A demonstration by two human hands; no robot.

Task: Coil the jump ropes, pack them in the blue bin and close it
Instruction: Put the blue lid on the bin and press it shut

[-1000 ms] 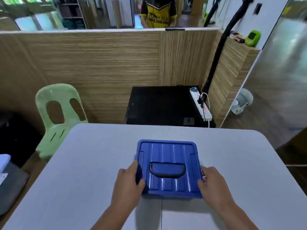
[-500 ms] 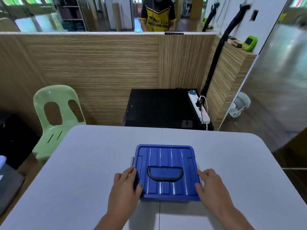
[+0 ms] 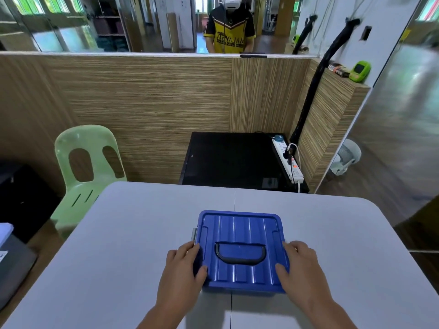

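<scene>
Two-handed grip on the blue bin (image 3: 240, 230), with its ribbed lid (image 3: 244, 276) already on. Set on the grey table (image 3: 118, 245), near the front edge and about midway between left and right.

At the bin's left side, the left hand (image 3: 183, 269): fingers curled down round the rim, thumb pressed on the lid's near left corner. Just beyond those fingers, a small grey latch (image 3: 194, 236) sticking up from the left wall. At the right side, the right hand (image 3: 301, 269) likewise: fingers wrapped over the rim, thumb lying on the near right corner. Between the two thumbs, a black carry handle (image 3: 240, 260) folded flat into its recess in the lid.

Beyond the table's far left corner, a pale green plastic chair (image 3: 88, 162). Beyond the far edge, a low black cabinet (image 3: 228, 157) against a wood-grain partition (image 3: 142, 103), with a white power strip (image 3: 288, 162) along the cabinet's right side and plugs in it. Up on the partition ledge at far right, a lime green gadget (image 3: 360, 71). On the floor to the right, a small white fan (image 3: 345, 157).
</scene>
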